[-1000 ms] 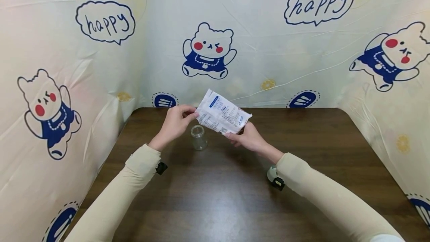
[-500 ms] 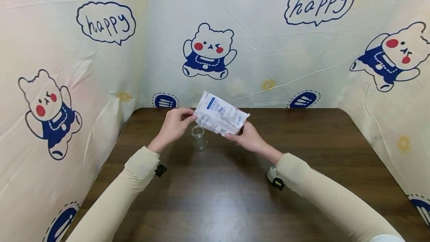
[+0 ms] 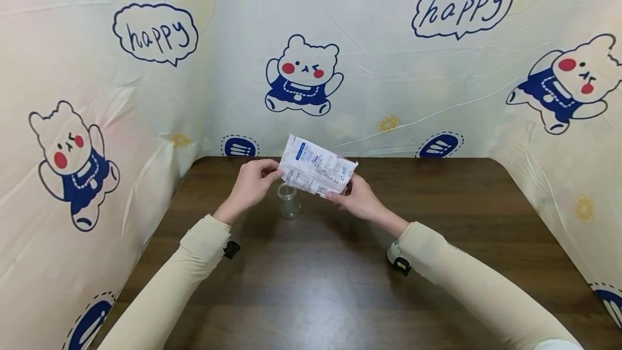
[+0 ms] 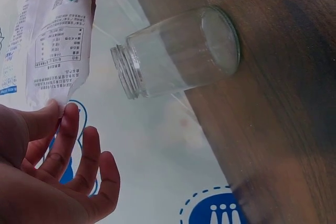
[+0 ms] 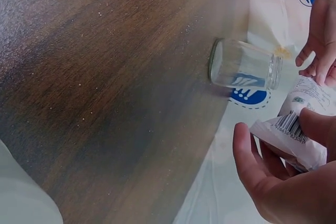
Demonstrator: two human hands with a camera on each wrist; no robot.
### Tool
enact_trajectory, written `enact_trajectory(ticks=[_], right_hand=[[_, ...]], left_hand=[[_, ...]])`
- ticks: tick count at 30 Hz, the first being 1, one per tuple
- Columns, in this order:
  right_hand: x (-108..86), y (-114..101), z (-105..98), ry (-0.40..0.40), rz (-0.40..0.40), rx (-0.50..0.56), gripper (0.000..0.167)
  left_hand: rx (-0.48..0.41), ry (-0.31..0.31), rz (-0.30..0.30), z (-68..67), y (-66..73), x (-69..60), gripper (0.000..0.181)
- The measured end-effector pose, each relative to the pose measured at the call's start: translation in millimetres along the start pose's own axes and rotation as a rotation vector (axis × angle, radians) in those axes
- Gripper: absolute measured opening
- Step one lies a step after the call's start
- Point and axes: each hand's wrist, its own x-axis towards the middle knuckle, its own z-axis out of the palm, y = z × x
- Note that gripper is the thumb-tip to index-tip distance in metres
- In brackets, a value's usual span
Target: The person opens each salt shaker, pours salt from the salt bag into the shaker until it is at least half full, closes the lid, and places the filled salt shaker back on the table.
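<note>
A white printed packet with blue and dark lettering is held tilted in the air between both hands, its left end over the jar. The left hand pinches one corner between thumb and index finger, its other fingers loosely bent in the left wrist view. The right hand grips the opposite end, thumb on the near face beside a barcode and fingers beneath. Below the packet's left end a clear glass jar stands upright and lidless on the table; its threaded neck is plain in the left wrist view. Whatever the packet contains is hidden.
The dark wooden table carries the jar near its back edge. Pale specks dot its surface in the right wrist view. A printed fabric curtain rises behind and on both sides of the table.
The packet has shifted slightly left and down, its left end dropping closer to the jar's mouth. The left hand has lowered a little with it; the right hand is almost still.
</note>
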Motion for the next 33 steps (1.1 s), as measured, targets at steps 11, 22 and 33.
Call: enact_trajectory(ticks=[11, 22, 33], right_hand=[[1.4, -1, -1, -0.017, -0.017, 0.036, 0.050], [2.4, 1, -1, 0.006, -0.024, 0.045, 0.049], [3.3, -4, -1, 0.036, -0.032, 0.027, 0.048]], left_hand=[[-0.004, -0.001, -0.001, 2.5, -6.2, 0.2, 0.013], [0.007, 0.006, 0.015, 3.8, -11.4, -1.5, 0.012], [0.004, 0.006, 0.017, 4.3, -12.8, -3.0, 0.012]])
